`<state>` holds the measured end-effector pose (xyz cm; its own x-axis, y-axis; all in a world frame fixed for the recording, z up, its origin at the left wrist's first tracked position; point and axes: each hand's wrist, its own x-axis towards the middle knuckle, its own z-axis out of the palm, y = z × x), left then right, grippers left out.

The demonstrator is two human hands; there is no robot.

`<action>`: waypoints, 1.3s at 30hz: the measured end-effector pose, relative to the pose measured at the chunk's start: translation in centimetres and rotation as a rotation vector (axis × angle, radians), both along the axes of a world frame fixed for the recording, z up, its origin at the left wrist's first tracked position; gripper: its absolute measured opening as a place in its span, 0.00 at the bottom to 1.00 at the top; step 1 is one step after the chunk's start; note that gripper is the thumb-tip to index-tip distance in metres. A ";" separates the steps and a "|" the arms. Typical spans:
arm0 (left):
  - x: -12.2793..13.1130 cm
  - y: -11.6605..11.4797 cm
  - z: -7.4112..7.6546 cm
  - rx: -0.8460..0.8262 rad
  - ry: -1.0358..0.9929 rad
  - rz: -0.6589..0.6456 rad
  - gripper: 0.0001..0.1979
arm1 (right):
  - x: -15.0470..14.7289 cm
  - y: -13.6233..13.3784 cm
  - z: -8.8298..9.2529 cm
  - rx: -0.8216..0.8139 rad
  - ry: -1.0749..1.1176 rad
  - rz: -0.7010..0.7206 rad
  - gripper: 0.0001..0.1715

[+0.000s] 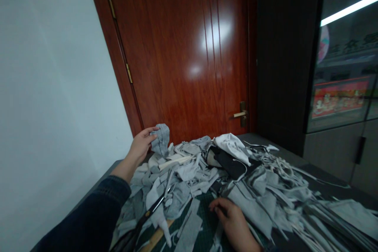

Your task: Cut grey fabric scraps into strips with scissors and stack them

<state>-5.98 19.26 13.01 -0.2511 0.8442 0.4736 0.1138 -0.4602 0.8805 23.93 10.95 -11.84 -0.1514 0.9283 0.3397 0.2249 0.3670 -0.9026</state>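
Note:
My left hand [141,145] is raised at the far left of a heap of cloth, its thumb and fingers closed on a folded grey fabric scrap [161,141]. My right hand [233,220] hovers low over a dark green cutting mat [208,204], loosely curled with a small gap between thumb and fingers; nothing shows in it. Left of it, on the mat, lies a grey fabric strip [189,230]. Scissors [156,204] with black handles rest across the scraps at front left. Beside them lies a strip of wood [158,237], partly covered by cloth.
Grey and white fabric scraps [189,169] pile up ahead, with a black cloth piece [230,165] among them. Long strips [333,224] spread to the right over the dark table [298,161]. Behind stand a brown door [177,67] and a glass-fronted cabinet [333,145]; a white wall [65,86] is at left.

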 end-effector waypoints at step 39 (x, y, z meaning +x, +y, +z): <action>12.8 -7.5 -10.1 -0.457 0.177 -0.638 0.26 | -0.7 -1.2 2.4 -0.139 0.570 0.328 0.42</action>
<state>6.82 11.75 2.95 0.3911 0.9197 0.0346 0.1058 -0.0823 0.9910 23.24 9.70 -9.49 -0.2653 0.9058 0.3304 -0.4041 0.2067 -0.8911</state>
